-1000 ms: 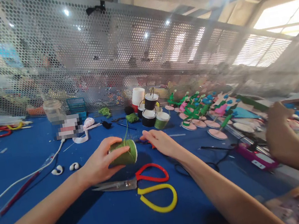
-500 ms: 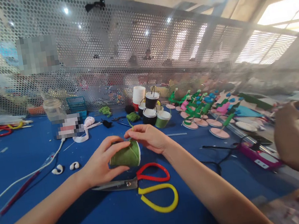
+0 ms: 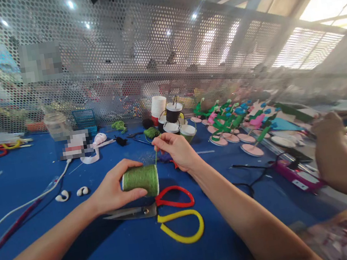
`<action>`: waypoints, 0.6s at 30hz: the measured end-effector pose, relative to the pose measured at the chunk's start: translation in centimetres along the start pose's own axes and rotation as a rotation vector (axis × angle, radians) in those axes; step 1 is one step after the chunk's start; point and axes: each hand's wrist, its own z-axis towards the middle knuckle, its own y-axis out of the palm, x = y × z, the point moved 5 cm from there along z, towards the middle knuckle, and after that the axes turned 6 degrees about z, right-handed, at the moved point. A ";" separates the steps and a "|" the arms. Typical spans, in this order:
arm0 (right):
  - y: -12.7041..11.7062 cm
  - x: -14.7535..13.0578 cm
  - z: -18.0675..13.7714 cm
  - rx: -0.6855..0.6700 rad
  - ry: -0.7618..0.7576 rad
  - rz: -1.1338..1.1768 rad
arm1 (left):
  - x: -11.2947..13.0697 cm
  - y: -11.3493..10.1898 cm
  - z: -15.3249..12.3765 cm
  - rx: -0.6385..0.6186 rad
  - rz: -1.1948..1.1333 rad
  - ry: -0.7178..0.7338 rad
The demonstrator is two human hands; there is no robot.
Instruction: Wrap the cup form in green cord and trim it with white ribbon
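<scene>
The left hand (image 3: 114, 193) is gripping a green thread spool (image 3: 140, 180), the right hand (image 3: 178, 149) pinching its strand (image 3: 155, 155) just above that grip; scissors (image 3: 159, 210) are lying just beneath on the blue worktop (image 3: 81, 256), cups (image 3: 173, 111) beyond.

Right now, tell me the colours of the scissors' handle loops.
Scissors: one loop red, one yellow; head view.

Pretty plain look tbh: both arms bare all the way up from the frame edge, slim forearms, left hand (image 3: 114, 192) and right hand (image 3: 179, 148) long-fingered.
</scene>
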 end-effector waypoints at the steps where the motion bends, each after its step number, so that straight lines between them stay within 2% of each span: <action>1: -0.1 0.0 0.0 0.006 -0.008 -0.012 | 0.0 0.0 0.0 -0.004 -0.002 -0.003; 6: -0.2 0.0 0.0 0.005 -0.034 -0.066 | 0.0 0.2 -0.1 -0.018 -0.020 0.006; 18: 0.3 0.6 0.0 -0.034 0.014 -0.124 | 0.5 0.0 -0.1 0.002 -0.035 0.089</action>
